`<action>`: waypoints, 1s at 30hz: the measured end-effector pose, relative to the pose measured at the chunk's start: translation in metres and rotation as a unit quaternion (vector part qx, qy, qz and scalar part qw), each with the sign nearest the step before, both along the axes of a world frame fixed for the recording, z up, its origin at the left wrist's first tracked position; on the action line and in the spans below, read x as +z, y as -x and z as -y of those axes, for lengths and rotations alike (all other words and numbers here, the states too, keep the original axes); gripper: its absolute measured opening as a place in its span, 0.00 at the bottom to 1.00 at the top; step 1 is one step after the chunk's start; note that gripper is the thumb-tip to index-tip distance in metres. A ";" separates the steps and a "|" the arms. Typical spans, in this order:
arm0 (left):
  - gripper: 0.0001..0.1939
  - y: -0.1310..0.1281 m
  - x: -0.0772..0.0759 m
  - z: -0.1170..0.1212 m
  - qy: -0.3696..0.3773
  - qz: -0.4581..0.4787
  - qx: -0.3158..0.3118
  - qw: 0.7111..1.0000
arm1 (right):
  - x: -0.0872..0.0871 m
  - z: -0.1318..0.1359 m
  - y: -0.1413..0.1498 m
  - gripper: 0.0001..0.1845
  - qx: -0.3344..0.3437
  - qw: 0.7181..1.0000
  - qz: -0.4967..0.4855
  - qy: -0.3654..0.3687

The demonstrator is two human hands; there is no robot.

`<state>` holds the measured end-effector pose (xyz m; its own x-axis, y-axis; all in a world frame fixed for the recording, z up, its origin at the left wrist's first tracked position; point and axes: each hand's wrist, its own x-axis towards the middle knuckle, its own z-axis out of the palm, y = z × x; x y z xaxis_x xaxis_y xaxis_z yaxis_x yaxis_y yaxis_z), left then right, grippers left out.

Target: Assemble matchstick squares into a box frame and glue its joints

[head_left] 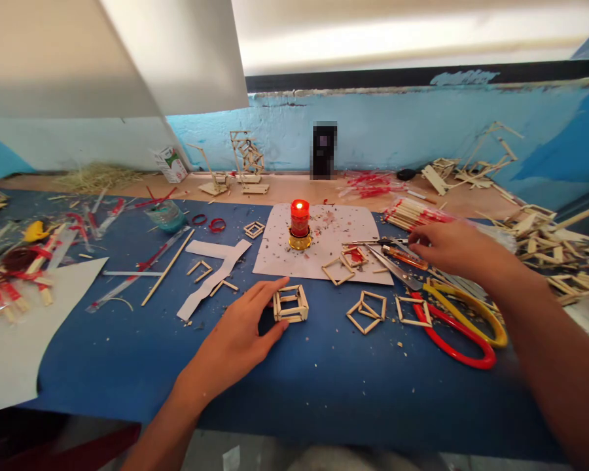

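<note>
Left hand [235, 340]: fingers spread, tips touching the stick cube [290, 303] at lower centre (not lifting it).
Right hand [449, 247]: fingers curled over the knife [405, 258], centre right; grip unclear.

Colours on the blue tabletop [324, 386]

A lit red candle [299, 218] stood on white paper [324, 258]; scissors' handles [464, 330] were red and yellow.

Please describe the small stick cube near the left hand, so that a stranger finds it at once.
Start at the red candle on the white paper. Just below the paper, on the blue mat, stands the stick cube, touched by the left hand. Neighbouring stick squares lie flat; only it has height.
</note>
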<state>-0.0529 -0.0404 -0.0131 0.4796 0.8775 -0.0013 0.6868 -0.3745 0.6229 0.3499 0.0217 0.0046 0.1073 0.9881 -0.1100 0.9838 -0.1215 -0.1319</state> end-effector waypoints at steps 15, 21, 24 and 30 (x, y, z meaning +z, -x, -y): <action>0.32 0.003 -0.004 0.006 -0.001 0.012 -0.010 1.000 | 0.023 0.004 0.025 0.10 0.014 0.975 -0.188 -0.115; 0.29 0.003 -0.001 0.008 0.008 0.029 -0.026 0.999 | 0.070 0.007 0.092 0.04 0.107 0.847 -0.471 -0.220; 0.30 0.004 -0.002 0.010 0.004 0.038 -0.034 0.999 | 0.079 -0.011 0.115 0.03 0.122 0.777 -0.563 -0.253; 0.32 0.006 -0.005 0.013 0.015 0.033 -0.034 0.999 | 0.071 -0.057 0.145 0.07 0.091 0.771 -0.593 -0.216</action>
<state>-0.0592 -0.0530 -0.0181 0.5385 0.8426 0.0063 0.6172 -0.3995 0.6779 0.2051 0.0784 0.0756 0.0389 0.9469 0.3192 0.1363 0.3114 -0.9404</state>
